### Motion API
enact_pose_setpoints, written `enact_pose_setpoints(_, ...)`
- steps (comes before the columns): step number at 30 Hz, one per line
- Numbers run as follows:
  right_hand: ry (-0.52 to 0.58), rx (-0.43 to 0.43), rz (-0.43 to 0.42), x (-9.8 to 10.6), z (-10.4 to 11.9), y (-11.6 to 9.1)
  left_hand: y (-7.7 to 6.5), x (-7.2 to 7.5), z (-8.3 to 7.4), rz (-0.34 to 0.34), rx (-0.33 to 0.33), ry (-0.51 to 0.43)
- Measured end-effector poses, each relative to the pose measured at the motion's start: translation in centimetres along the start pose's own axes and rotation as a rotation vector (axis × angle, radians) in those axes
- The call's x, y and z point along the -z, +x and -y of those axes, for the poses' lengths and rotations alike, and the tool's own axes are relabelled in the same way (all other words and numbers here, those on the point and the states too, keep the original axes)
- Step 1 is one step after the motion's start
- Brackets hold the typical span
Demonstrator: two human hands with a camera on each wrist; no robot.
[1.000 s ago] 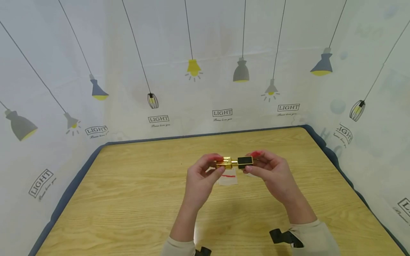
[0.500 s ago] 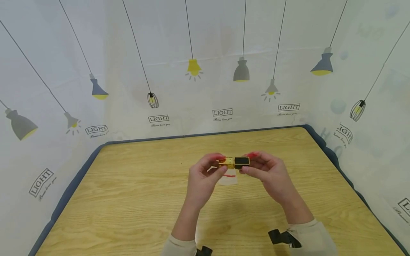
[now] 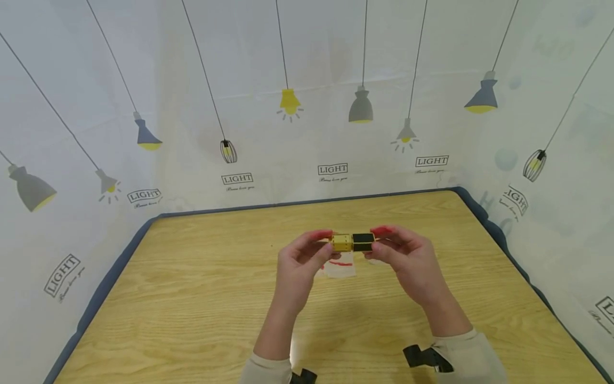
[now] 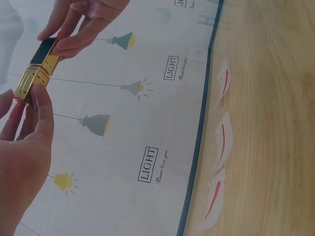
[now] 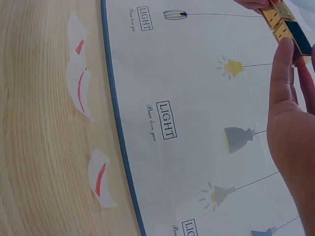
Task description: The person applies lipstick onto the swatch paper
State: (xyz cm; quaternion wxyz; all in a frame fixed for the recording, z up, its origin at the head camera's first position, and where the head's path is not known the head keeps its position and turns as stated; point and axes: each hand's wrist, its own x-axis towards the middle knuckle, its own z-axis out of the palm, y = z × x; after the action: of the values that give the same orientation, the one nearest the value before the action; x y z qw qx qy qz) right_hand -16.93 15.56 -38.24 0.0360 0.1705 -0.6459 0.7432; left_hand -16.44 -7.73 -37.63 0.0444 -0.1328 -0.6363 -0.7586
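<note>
A lipstick [image 3: 341,243] is held level above the table, its gold base to the left and its black, gold-edged cap [image 3: 363,242] to the right. Base and cap meet end to end with a thin seam between them. My left hand [image 3: 297,272] pinches the base between thumb and fingers. The cap is pinched the same way by my right hand [image 3: 416,266]. Red smears show on fingers of both hands. In the left wrist view the gold base [image 4: 30,83] has an embossed face, and the dark cap panel [image 4: 43,51] lies toward the right hand.
White paper slips [image 4: 224,142] with red streaks lie on the wooden table [image 3: 192,298] beyond the hands; another marked slip [image 5: 101,179] shows in the right wrist view. A wall covering [image 3: 307,64] printed with lamps encloses the back and sides, above a blue edge strip [image 3: 288,204].
A second ago a narrow gold neck showed between base and cap. The two parts have since come together, hiding the neck. Both hands keep their grips, shifting only slightly.
</note>
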Motion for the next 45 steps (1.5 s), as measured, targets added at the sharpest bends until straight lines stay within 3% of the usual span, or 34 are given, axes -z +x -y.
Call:
enact_pose_setpoints(6,0.099,0.021,0.034,0.1,0.1,0.0,0.0,0.3,-0.2,0.005,0.005,-0.064)
enact_pose_setpoints(23,0.186,-0.011,0.070,0.2,-0.7,-0.1,0.0,0.5,1.1,0.022,0.006,-0.248)
enact_pose_setpoints(45,0.226,-0.020,0.023,-0.5,-0.9,-0.3,0.3,0.8,1.5,0.010,0.050,-0.255)
